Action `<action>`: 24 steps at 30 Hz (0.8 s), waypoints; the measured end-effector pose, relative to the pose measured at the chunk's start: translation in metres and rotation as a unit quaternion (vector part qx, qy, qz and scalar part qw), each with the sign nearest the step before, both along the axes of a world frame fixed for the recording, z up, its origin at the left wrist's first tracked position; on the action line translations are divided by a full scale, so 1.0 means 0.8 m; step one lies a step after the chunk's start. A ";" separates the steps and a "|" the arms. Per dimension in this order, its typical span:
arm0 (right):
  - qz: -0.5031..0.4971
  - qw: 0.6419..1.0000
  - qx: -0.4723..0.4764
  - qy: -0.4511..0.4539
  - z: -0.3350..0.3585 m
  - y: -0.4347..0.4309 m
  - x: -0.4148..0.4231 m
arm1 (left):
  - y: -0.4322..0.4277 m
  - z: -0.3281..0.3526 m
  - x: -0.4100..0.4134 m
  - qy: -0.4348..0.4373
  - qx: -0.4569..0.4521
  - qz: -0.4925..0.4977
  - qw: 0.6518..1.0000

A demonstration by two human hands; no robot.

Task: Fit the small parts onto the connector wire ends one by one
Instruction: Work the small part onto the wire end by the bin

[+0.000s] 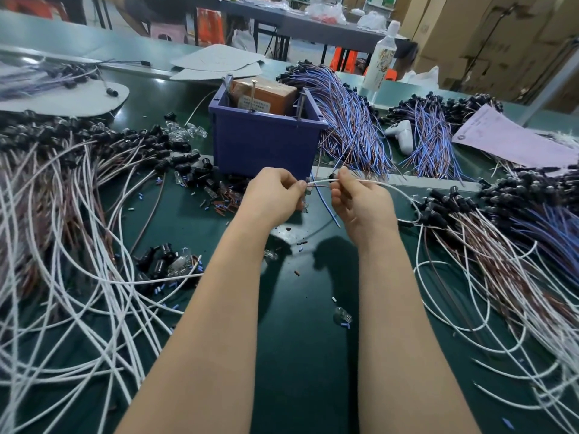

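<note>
Wire (320,182) between left hand (275,193), right hand (357,200); box label (253,104) illegible

A factory assembly workshop: wire harness heaps (78,189) cover the green workbench (300,324), stacked cartons (488,36) behind

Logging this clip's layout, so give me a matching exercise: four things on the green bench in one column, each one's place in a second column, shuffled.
Things
1. dark blue plastic bin
2. tall white plastic bottle
3. pale lilac paper sheet
4. thin white wire

Places
A. pinched between the left hand and right hand
B. lying flat at the far right
C. mid-table, just beyond the hands
D. upright at the far edge

Pairs: 1-C, 2-D, 3-B, 4-A
</note>
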State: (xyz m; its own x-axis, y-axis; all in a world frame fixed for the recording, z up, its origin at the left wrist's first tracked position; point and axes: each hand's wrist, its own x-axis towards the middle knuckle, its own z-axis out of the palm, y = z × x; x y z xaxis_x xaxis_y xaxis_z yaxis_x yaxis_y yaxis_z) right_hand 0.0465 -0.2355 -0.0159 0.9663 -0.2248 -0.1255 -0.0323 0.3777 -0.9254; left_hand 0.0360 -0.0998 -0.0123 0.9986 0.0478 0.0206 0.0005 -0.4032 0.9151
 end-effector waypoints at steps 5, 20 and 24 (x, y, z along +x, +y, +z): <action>0.031 0.999 0.004 0.040 0.004 -0.007 -0.001 | 0.005 -0.003 0.004 -0.006 -0.096 0.039 0.995; 0.224 0.927 0.286 -0.096 0.025 0.017 -0.019 | 0.019 0.022 0.000 -0.024 -0.616 0.177 0.768; 0.188 0.925 0.309 -0.120 0.035 0.032 -0.023 | 0.019 0.028 0.000 -0.078 -0.619 0.169 0.763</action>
